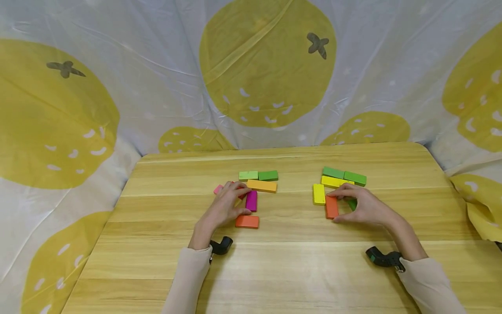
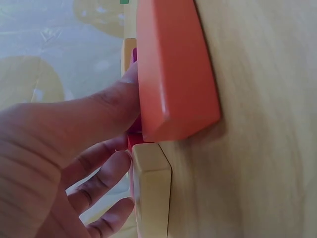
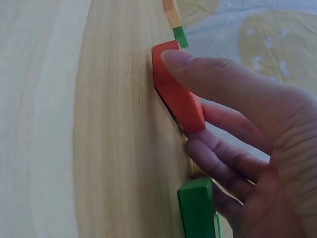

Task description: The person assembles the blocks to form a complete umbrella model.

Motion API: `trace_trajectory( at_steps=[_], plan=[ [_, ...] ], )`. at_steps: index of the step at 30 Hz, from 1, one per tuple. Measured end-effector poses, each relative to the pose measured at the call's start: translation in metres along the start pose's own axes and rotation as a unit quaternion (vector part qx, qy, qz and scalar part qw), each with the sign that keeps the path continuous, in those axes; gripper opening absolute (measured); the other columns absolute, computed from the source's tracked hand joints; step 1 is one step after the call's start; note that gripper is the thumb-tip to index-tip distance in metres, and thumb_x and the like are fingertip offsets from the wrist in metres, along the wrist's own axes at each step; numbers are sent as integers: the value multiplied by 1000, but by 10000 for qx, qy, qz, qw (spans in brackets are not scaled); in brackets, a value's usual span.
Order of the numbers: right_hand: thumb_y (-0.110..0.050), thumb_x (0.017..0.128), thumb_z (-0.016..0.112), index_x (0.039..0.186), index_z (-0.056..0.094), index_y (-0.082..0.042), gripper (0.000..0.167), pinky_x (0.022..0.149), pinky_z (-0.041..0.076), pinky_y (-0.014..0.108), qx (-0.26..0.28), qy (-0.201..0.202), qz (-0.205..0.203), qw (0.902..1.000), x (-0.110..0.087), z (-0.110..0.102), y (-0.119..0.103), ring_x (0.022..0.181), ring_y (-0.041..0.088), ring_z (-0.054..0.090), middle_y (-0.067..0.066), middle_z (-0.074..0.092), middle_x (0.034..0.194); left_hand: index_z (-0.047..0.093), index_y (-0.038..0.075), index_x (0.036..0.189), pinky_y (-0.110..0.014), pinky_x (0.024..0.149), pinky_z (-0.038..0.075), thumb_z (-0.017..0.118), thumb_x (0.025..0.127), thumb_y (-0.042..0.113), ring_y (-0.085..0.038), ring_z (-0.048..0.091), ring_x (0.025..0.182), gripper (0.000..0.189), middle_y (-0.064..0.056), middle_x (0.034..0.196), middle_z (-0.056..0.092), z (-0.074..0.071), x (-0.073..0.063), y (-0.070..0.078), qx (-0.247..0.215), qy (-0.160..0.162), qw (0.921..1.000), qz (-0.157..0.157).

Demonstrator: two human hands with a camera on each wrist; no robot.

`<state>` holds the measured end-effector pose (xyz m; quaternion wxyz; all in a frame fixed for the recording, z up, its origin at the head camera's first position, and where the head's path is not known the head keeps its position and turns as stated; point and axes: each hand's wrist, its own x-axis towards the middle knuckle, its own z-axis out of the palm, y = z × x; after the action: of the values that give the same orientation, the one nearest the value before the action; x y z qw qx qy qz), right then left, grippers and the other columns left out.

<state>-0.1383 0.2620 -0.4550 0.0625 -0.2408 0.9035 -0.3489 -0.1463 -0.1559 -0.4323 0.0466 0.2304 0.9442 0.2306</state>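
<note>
My left hand pinches a magenta block by its two ends, thumb at the near end. Just nearer lies an orange-red block, large in the left wrist view; beyond is a light orange block. Red and pink blocks are partly hidden by the left hand, and a pale wooden block stands by its fingers. My right hand pinches an orange block between thumb and fingers. A yellow block lies beside it on the left. Under the right palm shows a green block.
Behind the left group lie a light green block and a darker green one. Behind the right group are a long yellow block and two green blocks. A patterned cloth hangs behind the wooden table.
</note>
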Motion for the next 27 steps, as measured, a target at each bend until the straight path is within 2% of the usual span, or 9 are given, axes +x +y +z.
trace_trajectory(
  at_steps=[9,14,19,21,27],
  plan=[
    [-39,75,94,127,73,-23,58,102,47,46,-50,-4,160,9999,0,0,0,121,25,60,1,69,129,69,5,133,-46,103,48,90,82,24,-29,52,123,59,-10,132,62,2,-1,-1,-5,16,10000,86],
    [-39,75,94,127,74,-25,58,104,47,45,180,-45,286,9994,-1,-4,-3,123,24,60,1,69,131,68,4,134,-46,104,48,89,83,27,-29,52,124,59,-11,132,62,3,-1,0,-110,-27,9999,67],
    [-38,75,94,130,73,-25,60,101,49,53,405,25,321,9987,-2,-6,-6,122,25,60,1,68,132,69,3,132,-46,105,48,89,83,26,-29,52,124,57,-11,133,62,4,-2,1,-242,5,9997,56],
    [-37,76,94,130,72,-25,60,100,50,52,404,59,272,9988,-1,-5,-7,121,23,60,0,67,132,70,3,131,-46,104,49,89,83,27,-28,53,122,56,-11,132,62,5,-2,1,-202,45,9997,89],
    [-38,75,94,128,73,-28,58,97,52,39,331,128,81,9993,3,-1,-14,122,17,59,-4,68,133,69,4,131,-41,97,50,89,83,28,-25,56,114,57,-9,129,62,7,1,3,-282,20,9995,135]
  ],
)
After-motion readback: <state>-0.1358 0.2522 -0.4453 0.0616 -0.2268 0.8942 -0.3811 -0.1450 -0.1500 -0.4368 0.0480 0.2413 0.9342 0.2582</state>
